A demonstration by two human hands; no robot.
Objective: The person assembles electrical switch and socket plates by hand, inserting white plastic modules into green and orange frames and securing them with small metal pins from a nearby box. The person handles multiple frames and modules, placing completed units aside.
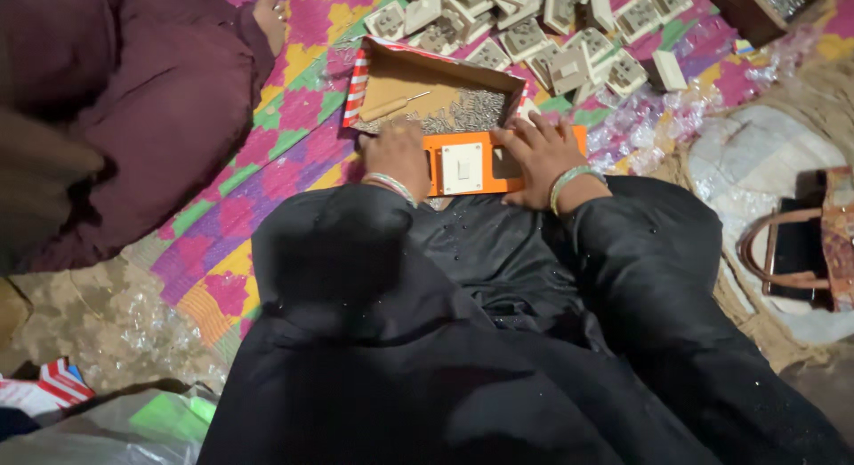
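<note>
Centrally, an orange rectangular plastic plate carrying a white square switch module [463,165] lies flat on the person's lap edge, just in front of the black-robed knees. The left hand [398,156] rests on the plate's left end with fingers curled down; whether it pinches anything is hidden. The right hand [540,154] lies on the plate's right end with fingers spread flat, pressing it down. Both wrists carry pale bangles.

Judged from this posture, the step in hand is steadying the plate for fitting or fastening the white module. A next move would call for one hand to stay on the plate while the other frees itself.

Just beyond the plate stands an open shallow cardboard box with a red-and-white striped rim [356,87], touching the plate's far edge. It holds a heap of small grey metal screws [467,114] and a wooden-handled screwdriver [391,105]. Farther out, a pile of beige square socket modules [543,29] lies on the woven multicoloured mat [294,154]. A brown handbag [796,252] sits well apart at the right.
</note>
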